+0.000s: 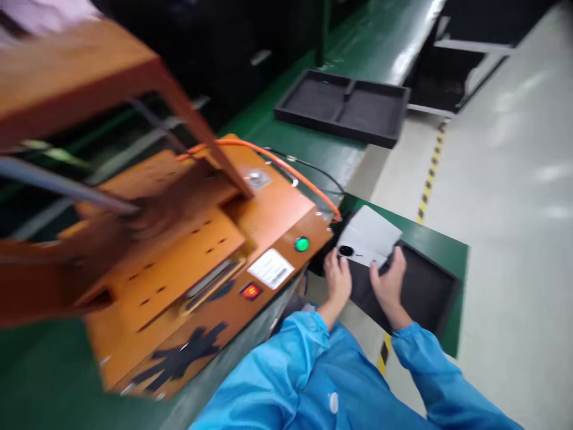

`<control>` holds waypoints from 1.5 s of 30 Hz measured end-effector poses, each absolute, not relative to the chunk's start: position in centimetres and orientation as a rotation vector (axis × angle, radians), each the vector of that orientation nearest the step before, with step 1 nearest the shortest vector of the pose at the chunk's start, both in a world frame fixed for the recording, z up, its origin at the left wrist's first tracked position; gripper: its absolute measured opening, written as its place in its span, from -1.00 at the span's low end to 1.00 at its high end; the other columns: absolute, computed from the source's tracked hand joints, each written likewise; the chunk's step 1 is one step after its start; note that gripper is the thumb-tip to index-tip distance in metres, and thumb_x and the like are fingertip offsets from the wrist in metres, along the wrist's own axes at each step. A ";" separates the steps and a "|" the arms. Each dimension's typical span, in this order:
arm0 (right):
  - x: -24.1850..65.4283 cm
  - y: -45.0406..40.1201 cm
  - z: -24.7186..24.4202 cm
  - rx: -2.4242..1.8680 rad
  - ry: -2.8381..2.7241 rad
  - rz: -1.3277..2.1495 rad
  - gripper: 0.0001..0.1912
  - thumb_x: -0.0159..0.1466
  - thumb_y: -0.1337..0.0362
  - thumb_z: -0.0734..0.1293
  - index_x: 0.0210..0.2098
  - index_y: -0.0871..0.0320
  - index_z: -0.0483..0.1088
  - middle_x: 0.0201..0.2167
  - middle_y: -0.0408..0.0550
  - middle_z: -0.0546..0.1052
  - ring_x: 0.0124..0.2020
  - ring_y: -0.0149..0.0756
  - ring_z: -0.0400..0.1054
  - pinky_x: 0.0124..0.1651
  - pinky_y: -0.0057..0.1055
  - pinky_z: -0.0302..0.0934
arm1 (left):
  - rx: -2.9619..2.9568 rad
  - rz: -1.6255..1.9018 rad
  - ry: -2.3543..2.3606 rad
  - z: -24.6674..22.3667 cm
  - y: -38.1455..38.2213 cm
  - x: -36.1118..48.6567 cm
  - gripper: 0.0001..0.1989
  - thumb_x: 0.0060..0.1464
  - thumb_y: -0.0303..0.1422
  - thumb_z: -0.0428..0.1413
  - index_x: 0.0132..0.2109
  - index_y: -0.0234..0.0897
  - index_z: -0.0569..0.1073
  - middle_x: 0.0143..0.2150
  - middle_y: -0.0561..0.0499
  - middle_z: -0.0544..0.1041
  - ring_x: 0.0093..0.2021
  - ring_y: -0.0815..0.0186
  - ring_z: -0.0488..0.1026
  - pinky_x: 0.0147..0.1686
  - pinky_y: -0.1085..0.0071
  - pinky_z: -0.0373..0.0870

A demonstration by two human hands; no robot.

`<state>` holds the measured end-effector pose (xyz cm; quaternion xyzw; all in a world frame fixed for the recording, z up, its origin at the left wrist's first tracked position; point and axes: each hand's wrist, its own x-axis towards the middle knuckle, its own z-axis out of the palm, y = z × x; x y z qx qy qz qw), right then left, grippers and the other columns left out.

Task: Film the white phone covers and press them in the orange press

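Observation:
A thin white panel (367, 232) with a black round spot near one corner is tilted over a black tray (427, 289). What kind of part it is, I cannot tell. My left hand (338, 280) has its fingers at the panel's near left corner, beside the black spot. At the near right edge, my right hand (390, 285) grips the panel between thumb and fingers. Both hands wear blue sleeves and are bare. The tray lies on a small green surface (453, 254), and the panel hides part of it.
An orange machine (277, 209) with a green button (301, 243) and a lit red switch (250, 291) stands to the left. An orange hose (286, 167) curves over its side. Behind is a black two-compartment tray (308, 98). Yellow-black tape (430, 173) marks the floor.

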<state>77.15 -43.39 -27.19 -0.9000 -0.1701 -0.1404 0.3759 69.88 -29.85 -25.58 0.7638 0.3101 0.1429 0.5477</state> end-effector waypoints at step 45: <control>48.0 -24.6 -11.3 -1.267 -1.855 0.446 -0.77 0.36 0.38 0.27 0.00 0.11 0.40 -0.24 -0.02 0.54 -0.25 -0.30 0.43 -0.19 -0.36 0.39 | 2.213 0.842 1.355 -9.7 -18.1 23.3 -0.61 0.32 -0.24 -0.01 0.23 0.24 0.42 0.22 0.05 0.52 0.30 0.07 0.37 0.29 -0.04 0.20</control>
